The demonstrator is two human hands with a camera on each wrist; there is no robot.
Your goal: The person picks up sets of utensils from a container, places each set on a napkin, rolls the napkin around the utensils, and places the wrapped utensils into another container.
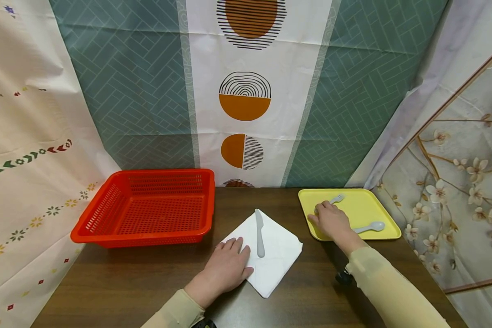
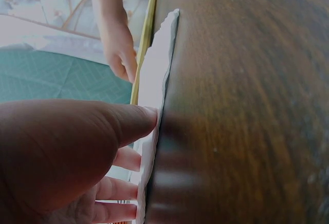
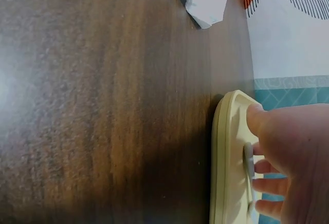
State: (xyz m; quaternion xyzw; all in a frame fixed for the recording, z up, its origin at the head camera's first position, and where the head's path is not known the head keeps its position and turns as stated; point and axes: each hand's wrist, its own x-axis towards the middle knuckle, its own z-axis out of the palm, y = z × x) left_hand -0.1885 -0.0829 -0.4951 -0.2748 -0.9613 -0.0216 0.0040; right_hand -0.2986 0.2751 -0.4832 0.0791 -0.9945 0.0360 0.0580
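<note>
A white paper napkin (image 1: 276, 255) lies turned cornerwise on the table, and a grey plastic knife (image 1: 260, 234) rests on it. My left hand (image 1: 225, 266) rests on the napkin's left corner with relaxed fingers, thumb beside its edge. Over the left part of a yellow tray (image 1: 356, 209), my right hand (image 1: 333, 223) reaches down to a grey fork (image 1: 337, 199), partly hidden by the fingers. In the right wrist view the thumb stands apart from the fingers, whose tips are at the fork's handle (image 3: 249, 160). A grey spoon (image 1: 373, 227) lies nearer the tray's front, its handle end hidden behind the hand.
A red plastic basket (image 1: 143, 238) with perforated walls stands at the left of the brown wooden table (image 1: 147, 282). Patterned cloths (image 1: 246, 54) hang behind the table and along both sides.
</note>
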